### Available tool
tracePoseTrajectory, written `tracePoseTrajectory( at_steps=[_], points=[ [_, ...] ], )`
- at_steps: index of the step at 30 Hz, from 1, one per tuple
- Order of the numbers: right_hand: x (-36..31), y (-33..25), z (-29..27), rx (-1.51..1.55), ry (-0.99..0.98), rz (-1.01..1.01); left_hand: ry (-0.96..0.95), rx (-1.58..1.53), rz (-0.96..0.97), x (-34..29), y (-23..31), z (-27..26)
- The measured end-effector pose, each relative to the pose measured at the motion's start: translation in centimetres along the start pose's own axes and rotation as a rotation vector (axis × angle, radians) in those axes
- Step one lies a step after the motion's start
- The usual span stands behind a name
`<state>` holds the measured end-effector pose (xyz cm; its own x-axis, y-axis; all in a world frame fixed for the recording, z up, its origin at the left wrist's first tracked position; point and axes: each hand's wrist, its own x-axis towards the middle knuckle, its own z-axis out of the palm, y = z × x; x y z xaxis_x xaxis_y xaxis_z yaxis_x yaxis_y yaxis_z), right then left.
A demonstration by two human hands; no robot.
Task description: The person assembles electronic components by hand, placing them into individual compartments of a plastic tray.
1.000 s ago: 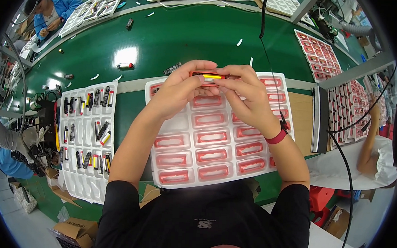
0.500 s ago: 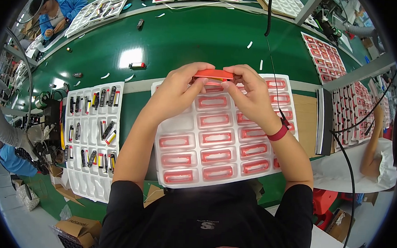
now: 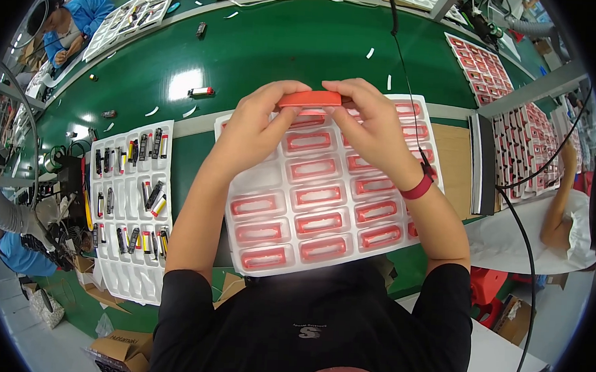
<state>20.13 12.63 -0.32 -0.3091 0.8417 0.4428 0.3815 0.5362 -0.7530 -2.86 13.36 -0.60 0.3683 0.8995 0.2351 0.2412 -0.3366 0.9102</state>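
Observation:
A small red plastic casing (image 3: 309,99) is held level between my two hands, over the far part of a white tray. My left hand (image 3: 261,120) pinches its left end, thumb below and fingers on top. At the other end, my right hand (image 3: 369,119) grips it the same way; a dark red band circles that wrist. What lies on the casing's underside is hidden. Under my hands, the white moulded tray (image 3: 225,182) carries rows of open red frame-like shells (image 3: 318,195), one per pocket. The pocket beside my left wrist has no shell in it.
At left, another white tray (image 3: 128,275) holds small battery-like cylinders and black parts. A loose cylinder (image 3: 200,92) and white strips lie on the green table (image 3: 278,47). A black cable (image 3: 400,56) hangs near my right hand. Co-workers sit far left and at right.
My hands and the red casing have shifted slightly up and left in view, along with the whole scene. The casing now shows more of its smooth red face; its yellowish inside no longer shows.

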Motion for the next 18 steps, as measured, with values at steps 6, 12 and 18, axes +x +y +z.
tracePoseTrajectory(
  at_steps=[6, 12, 18],
  points=[
    [-0.2, -0.5, 1.0, -0.265, 0.215, -0.338, 0.173, 0.336, 0.435, -0.3, 0.4, 0.4],
    [0.7, -2.4, -1.2, -0.255, -0.037, -0.282, 0.084, 0.401, 0.312, -0.9, 2.2, -0.3],
    [0.3, -1.6, 0.1, -0.528, 0.011, -0.387, 0.138, 0.531, 0.369, -0.6, 0.8, 0.5]
  ],
)
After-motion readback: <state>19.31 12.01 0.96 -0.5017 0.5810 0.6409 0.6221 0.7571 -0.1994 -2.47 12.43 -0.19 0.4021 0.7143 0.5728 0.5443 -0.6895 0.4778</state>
